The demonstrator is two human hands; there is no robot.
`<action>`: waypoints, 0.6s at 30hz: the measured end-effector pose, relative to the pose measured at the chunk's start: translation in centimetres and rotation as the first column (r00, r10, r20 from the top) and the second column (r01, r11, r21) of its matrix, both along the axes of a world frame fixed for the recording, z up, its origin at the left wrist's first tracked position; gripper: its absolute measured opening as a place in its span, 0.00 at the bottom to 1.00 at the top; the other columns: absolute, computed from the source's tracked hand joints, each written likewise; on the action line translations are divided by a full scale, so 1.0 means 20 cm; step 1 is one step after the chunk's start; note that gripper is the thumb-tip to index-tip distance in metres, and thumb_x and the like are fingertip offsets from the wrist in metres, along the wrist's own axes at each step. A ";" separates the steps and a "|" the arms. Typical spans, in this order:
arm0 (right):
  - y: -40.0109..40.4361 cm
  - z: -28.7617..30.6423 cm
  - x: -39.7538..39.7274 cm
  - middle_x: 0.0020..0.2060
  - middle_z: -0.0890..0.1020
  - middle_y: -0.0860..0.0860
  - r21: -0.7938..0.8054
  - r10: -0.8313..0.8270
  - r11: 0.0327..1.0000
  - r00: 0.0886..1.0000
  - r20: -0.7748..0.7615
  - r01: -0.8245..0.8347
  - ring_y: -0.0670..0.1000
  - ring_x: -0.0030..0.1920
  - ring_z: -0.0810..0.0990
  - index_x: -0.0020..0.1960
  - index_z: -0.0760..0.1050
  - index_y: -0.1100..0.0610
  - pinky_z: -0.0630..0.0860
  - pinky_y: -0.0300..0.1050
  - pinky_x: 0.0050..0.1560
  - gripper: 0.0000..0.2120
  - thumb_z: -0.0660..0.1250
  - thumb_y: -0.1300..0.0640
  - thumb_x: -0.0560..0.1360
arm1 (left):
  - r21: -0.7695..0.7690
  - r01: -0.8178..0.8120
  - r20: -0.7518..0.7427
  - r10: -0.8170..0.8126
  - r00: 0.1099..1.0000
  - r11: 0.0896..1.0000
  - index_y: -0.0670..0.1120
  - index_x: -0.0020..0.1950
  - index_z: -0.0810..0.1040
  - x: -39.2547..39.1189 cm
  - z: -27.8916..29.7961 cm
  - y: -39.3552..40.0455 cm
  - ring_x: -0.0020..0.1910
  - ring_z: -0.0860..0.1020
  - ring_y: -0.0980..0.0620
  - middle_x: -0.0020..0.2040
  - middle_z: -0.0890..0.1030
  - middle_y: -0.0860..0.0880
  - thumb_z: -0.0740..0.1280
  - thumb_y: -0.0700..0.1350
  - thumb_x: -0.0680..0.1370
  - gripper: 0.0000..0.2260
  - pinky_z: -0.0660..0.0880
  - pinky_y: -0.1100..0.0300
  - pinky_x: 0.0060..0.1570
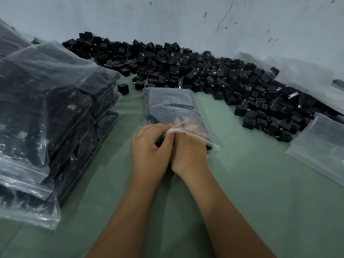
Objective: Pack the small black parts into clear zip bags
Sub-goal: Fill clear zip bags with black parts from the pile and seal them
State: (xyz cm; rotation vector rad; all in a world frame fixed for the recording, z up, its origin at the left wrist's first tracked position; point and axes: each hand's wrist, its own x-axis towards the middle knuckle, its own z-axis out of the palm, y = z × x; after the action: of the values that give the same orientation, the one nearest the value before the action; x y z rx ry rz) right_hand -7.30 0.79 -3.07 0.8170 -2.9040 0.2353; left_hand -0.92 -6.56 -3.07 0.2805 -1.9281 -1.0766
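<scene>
Lying flat in the middle of the green cloth-covered table point(242, 192), a clear zip bag point(173, 108) of thin, crinkled film holds small black parts that show as a dark mass through the plastic. Its open mouth faces the person. The left hand point(149, 146) curls its fingers round the near lip of the bag, pinching it. The right hand point(188, 148) reaches into the mouth, fingers seen blurred through the film — whether they hold a part cannot be told. Beyond, a heap of loose black parts point(204, 71) — boxy, matte, some with metal prongs — runs along the pale, cracked wall point(167, 19). A stack of filled bags point(48, 112) rises at left; empty bags point(320, 146) lie at right.
</scene>
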 end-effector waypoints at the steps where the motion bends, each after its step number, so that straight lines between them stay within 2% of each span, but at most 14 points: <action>1: 0.00 0.00 -0.01 0.58 0.78 0.53 0.044 -0.011 0.999 1.000 0.016 0.011 0.55 0.59 0.76 0.65 0.71 0.53 0.73 0.55 0.60 0.23 0.49 0.47 0.75 | 0.000 -0.001 0.007 0.001 1.000 1.000 0.48 0.50 0.86 0.00 0.00 0.00 0.50 0.76 0.63 0.46 0.80 0.62 0.67 0.42 0.73 0.10 0.73 0.60 0.56; 4: 0.00 0.01 -0.01 0.58 0.78 0.52 0.060 0.003 0.998 1.000 0.020 -0.004 0.55 0.59 0.76 0.65 0.71 0.52 0.73 0.53 0.59 0.20 0.53 0.48 0.76 | 0.012 0.009 0.020 -0.009 1.000 1.000 0.48 0.49 0.85 0.01 0.01 0.00 0.50 0.76 0.64 0.45 0.80 0.64 0.67 0.42 0.72 0.10 0.72 0.65 0.55; 7: 0.06 0.00 0.03 0.49 0.81 0.46 -0.122 0.076 0.989 0.994 -0.080 -0.086 0.50 0.51 0.78 0.54 0.76 0.48 0.73 0.46 0.49 0.12 0.55 0.49 0.76 | 0.017 0.022 0.038 -0.023 0.999 1.000 0.47 0.49 0.85 0.01 0.01 0.00 0.49 0.75 0.65 0.44 0.80 0.62 0.66 0.42 0.72 0.10 0.69 0.72 0.53; 10: 0.14 0.02 0.10 0.48 0.83 0.48 -0.413 0.184 0.878 0.968 -0.173 -0.241 0.51 0.49 0.79 0.53 0.80 0.52 0.74 0.47 0.52 0.12 0.58 0.53 0.77 | 0.008 0.032 0.084 -0.033 0.996 0.999 0.48 0.50 0.85 0.02 0.01 0.00 0.50 0.76 0.63 0.46 0.81 0.60 0.66 0.42 0.73 0.10 0.71 0.68 0.55; 12: 0.20 0.01 0.16 0.44 0.83 0.52 -0.502 0.149 0.802 0.922 -0.359 -0.325 0.53 0.45 0.80 0.49 0.82 0.59 0.75 0.48 0.49 0.11 0.61 0.60 0.74 | 0.004 0.050 0.113 -0.050 0.992 0.999 0.47 0.51 0.85 0.03 0.01 0.00 0.51 0.76 0.60 0.47 0.81 0.59 0.65 0.42 0.72 0.12 0.72 0.62 0.56; 14: 0.27 0.00 0.19 0.39 0.81 0.51 -0.563 0.008 0.778 0.899 -0.437 -0.280 0.52 0.41 0.77 0.42 0.80 0.59 0.73 0.44 0.40 0.10 0.60 0.61 0.70 | -0.007 0.059 0.137 -0.057 0.989 0.998 0.46 0.51 0.85 0.04 0.00 -0.01 0.53 0.77 0.56 0.49 0.81 0.57 0.64 0.38 0.70 0.14 0.72 0.59 0.59; 16: 0.34 0.00 0.19 0.42 0.77 0.49 -0.658 -0.125 0.740 0.935 -0.333 -0.136 0.50 0.44 0.73 0.45 0.77 0.57 0.69 0.42 0.38 0.09 0.60 0.61 0.68 | -0.016 0.050 0.163 -0.047 0.986 0.999 0.45 0.50 0.85 0.04 -0.01 -0.02 0.56 0.77 0.52 0.51 0.82 0.55 0.64 0.31 0.69 0.16 0.70 0.57 0.62; 18: 0.40 -0.02 0.15 0.49 0.74 0.48 -0.690 -0.204 0.723 0.966 -0.160 0.039 0.49 0.51 0.70 0.52 0.74 0.54 0.69 0.42 0.43 0.13 0.62 0.63 0.69 | -0.012 0.024 0.196 -0.021 0.980 1.000 0.45 0.50 0.86 0.04 -0.02 -0.02 0.59 0.76 0.49 0.54 0.82 0.51 0.63 0.26 0.69 0.20 0.69 0.56 0.65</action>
State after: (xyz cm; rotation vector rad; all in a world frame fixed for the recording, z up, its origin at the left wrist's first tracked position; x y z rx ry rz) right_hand -4.29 8.81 -3.44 0.4665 -2.3379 1.0490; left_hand -0.13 -7.04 -3.37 0.3688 -2.1170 -1.0829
